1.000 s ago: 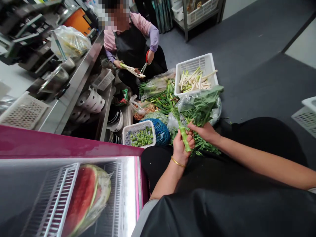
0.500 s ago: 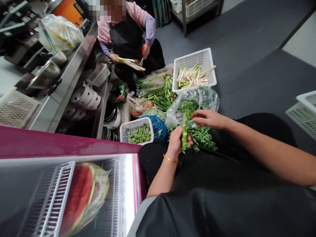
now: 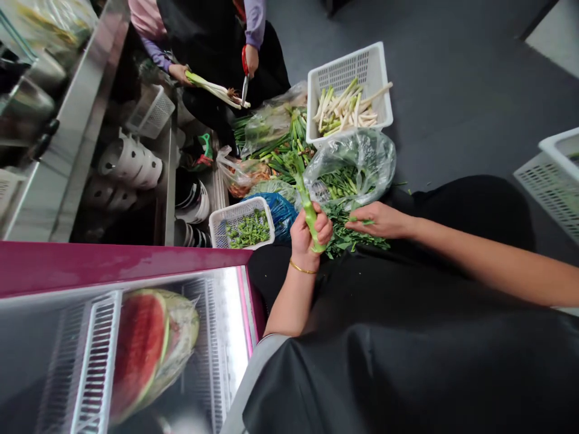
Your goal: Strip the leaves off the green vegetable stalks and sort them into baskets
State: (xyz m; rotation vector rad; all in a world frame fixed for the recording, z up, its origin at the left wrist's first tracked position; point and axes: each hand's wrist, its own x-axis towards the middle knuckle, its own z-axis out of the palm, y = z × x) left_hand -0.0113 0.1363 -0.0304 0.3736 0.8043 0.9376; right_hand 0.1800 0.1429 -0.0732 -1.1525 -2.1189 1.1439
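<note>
My left hand [image 3: 298, 238] is closed around a thick, pale green vegetable stalk [image 3: 304, 196], its leafy top tilted away from me. To its right, my right hand [image 3: 384, 220] has its fingers together, pinching a small green leaf piece [image 3: 367, 222]. Below and between the hands lies a heap of loose green leaves [image 3: 348, 232]. Just beyond is an open clear plastic bag [image 3: 380, 160] with more green stems inside. A small white basket [image 3: 217, 224] of chopped greens stands left of my left hand, beside a blue bag [image 3: 281, 214].
Opposite me, a co-worker's hand [image 3: 252, 60] holds red-handled scissors [image 3: 245, 78] at the roots of long white-stemmed greens [image 3: 212, 88]. A white basket [image 3: 386, 105] of trimmed stems stands on the floor. At lower left, a glass-topped cooler [image 3: 113, 262] shows a cut watermelon [image 3: 138, 343].
My left hand has shifted left and tilted the stalk away from upright. My right hand has drawn back from the stalk, with a green bit in its fingers. The view has tipped downward.
</note>
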